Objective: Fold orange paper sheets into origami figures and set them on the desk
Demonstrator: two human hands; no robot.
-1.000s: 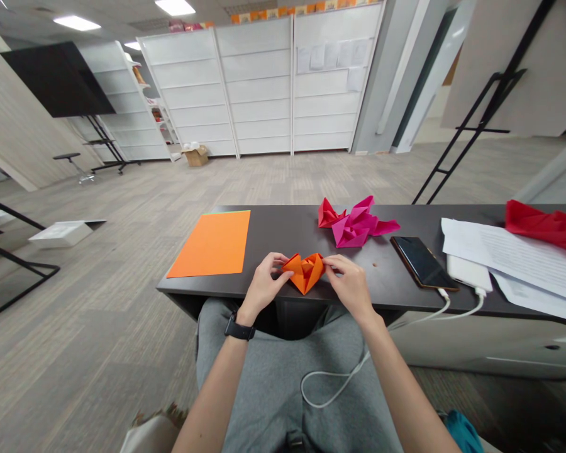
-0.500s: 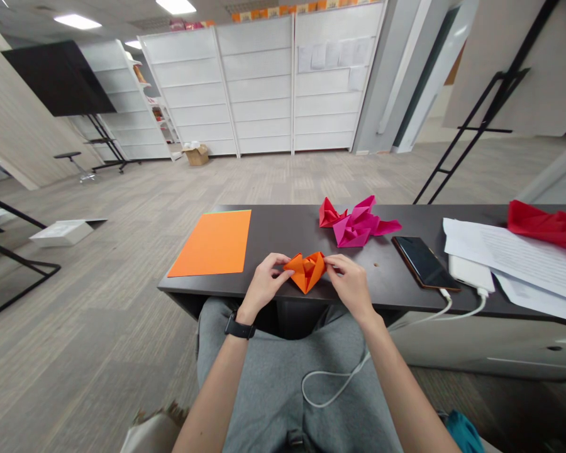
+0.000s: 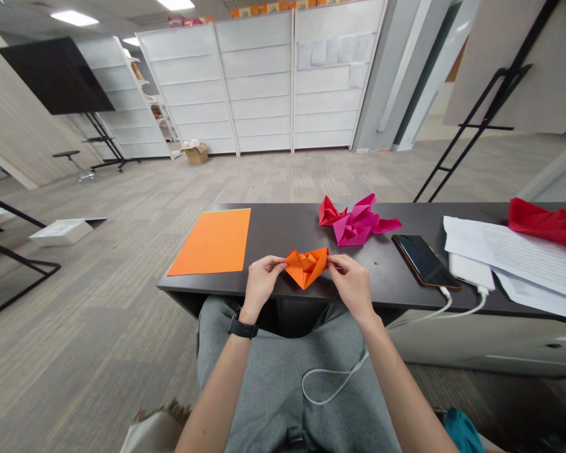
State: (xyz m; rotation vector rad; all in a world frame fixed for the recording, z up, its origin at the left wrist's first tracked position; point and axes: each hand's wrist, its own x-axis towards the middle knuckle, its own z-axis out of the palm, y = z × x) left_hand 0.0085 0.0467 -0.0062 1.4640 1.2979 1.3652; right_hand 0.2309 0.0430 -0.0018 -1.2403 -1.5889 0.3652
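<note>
A folded orange paper piece (image 3: 306, 266) is held just above the near edge of the dark table (image 3: 283, 236). My left hand (image 3: 260, 284), with a black watch at the wrist, pinches its left corner. My right hand (image 3: 352, 283) pinches its right corner. Both hands are closed on the paper. Its lower point hangs toward my lap.
A flat orange sheet (image 3: 213, 242) lies to the left. Red (image 3: 330, 212) and pink (image 3: 361, 224) folded paper pieces sit behind. To the right are a phone (image 3: 423, 260) on a white cable, a white power bank (image 3: 471, 273), printed papers (image 3: 514, 251) and red paper (image 3: 547, 224).
The two hands have drawn slightly apart and lifted a little, stretching the orange piece wider and flatter. The view has shifted slightly.
</note>
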